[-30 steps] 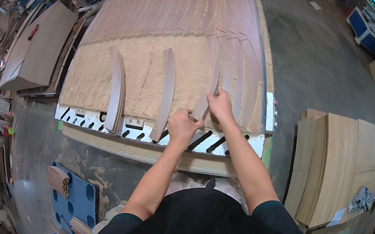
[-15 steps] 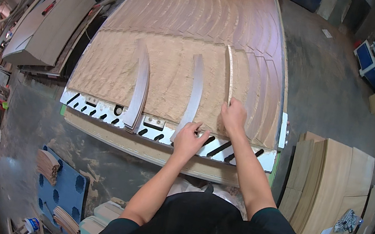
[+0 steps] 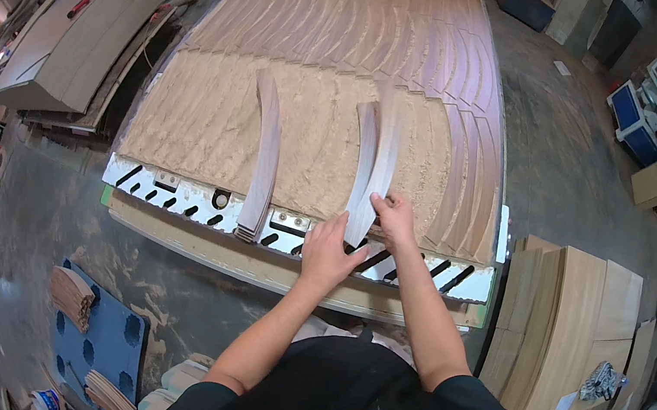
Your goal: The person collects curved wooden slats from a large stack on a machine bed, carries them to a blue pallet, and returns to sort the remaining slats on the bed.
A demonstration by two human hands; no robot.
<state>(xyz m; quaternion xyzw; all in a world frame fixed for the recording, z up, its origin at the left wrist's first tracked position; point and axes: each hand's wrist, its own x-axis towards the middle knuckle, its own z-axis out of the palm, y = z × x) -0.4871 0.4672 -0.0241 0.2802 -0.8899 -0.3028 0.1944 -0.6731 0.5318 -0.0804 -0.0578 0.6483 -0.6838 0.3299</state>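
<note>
My right hand (image 3: pixel 394 219) pinches a pale curved wooden strip (image 3: pixel 387 145) by its lower part, near the table's front edge. Its far end is slightly blurred. Just left of it, partly overlapped, lies a second curved strip (image 3: pixel 369 129). My left hand (image 3: pixel 327 250) rests at the strips' near ends, fingers stretched out and thumb apart, touching the strips from the left. Farther left, a small stack of curved strips (image 3: pixel 264 159) lies with its near end over the slotted white metal edge (image 3: pixel 172 193). Beneath everything is a rough tan bed (image 3: pixel 202 121) spread over the table.
Rows of curved strips (image 3: pixel 317 23) cover the table beyond the bed, with several more (image 3: pixel 474 178) along its right side. Wooden boards (image 3: pixel 579 328) stand at right. A blue pallet (image 3: pixel 106 342) with strip stacks is at lower left. Large panels (image 3: pixel 81 38) lean far left.
My right hand has moved left and turned the strip from edge-on to broad side up, bringing it beside the middle strip. My left hand has opened out against the strips' ends.
</note>
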